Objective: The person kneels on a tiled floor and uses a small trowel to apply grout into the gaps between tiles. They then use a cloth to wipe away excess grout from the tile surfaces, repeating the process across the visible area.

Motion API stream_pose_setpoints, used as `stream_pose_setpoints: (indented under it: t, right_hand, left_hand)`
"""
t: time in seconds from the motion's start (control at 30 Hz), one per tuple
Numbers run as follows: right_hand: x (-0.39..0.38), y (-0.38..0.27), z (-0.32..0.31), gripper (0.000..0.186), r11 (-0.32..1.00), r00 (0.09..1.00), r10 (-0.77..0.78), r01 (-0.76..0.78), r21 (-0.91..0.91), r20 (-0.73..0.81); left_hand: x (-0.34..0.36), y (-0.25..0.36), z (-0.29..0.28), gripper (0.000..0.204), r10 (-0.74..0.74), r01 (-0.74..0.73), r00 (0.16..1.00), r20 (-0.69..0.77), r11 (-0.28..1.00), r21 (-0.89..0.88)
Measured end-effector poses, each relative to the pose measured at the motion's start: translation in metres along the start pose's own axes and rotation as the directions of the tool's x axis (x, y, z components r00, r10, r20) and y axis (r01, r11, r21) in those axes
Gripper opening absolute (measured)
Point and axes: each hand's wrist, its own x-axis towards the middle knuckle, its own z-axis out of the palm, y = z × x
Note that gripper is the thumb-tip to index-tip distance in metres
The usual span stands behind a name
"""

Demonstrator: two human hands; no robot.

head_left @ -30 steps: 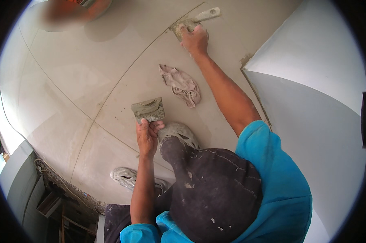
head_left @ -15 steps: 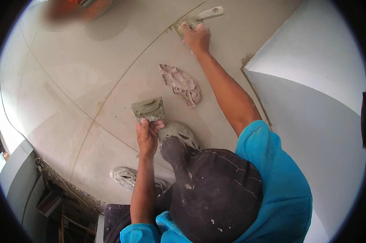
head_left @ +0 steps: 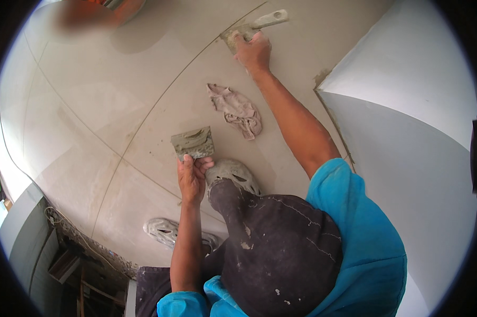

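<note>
Right hand [head_left: 253,55] and scraper [head_left: 263,21] shifted slightly left since half a second ago, fingers clamped on the blade, by the seam [head_left: 167,87] in the tiled floor [head_left: 90,100]. Left hand [head_left: 192,179] pinched a flat plate [head_left: 193,141] (grey paste smeared across it), thumb on its near edge. Crumpled rag [head_left: 237,112] lay between the hands.

Tile floor [head_left: 90,95]: open strip left of crumpled pinkish rag [head_left: 237,112].
Rag blocks straight path between left hand [head_left: 192,182] and right hand [head_left: 253,52]; right clog [head_left: 234,173] just beside left hand; pale wall [head_left: 407,58] closes off side beyond right forearm [head_left: 297,119].
</note>
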Motion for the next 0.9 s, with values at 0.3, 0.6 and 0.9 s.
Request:
stream_pose_setpoints:
  t: [0.3,0.6,0.9]
  right_hand:
    - [0.051,0.003,-0.027,0.038,0.967,0.976,0.172,-0.141,0.212,-0.134]
    - [0.043,-0.007,-0.030,0.039,0.975,0.985,0.148,-0.129,0.179,-0.092]
    - [0.043,-0.004,-0.024,0.046,0.990,0.990,0.141,-0.141,-0.010,-0.016]
  left_hand:
    - [-0.002,0.002,0.001,0.036,0.018,-0.018,1.000,0.002,1.000,-0.016]
    - [-0.002,0.004,-0.002,0.036,0.003,-0.003,1.000,0.004,1.000,0.004]
    - [-0.004,0.007,-0.003,0.037,0.006,-0.006,1.000,0.004,0.999,0.034]
